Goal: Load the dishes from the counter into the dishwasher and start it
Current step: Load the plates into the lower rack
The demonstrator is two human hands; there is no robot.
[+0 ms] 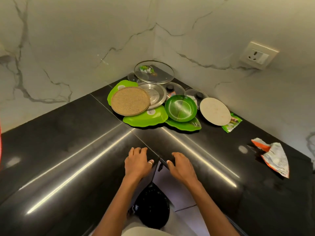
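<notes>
Dish pile (153, 101) (corner) behind bare counter (71, 137)

Left hand (137, 161) and right hand (181, 165) lie palm-down, fingers loosely spread.

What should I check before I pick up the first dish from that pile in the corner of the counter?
1. Hands free: left hand and right hand rest on the counter edge, holding nothing: ok.
2. Reach: bare counter lies between hands and dishes: ok.
3. Top pieces: brown round plate and green bowl lie uppermost: ok.
4. Stability: the glass lid is propped on other lids at the back and may slide: not ok.
5. Is the dishwasher open: not in view: cannot tell.
</notes>
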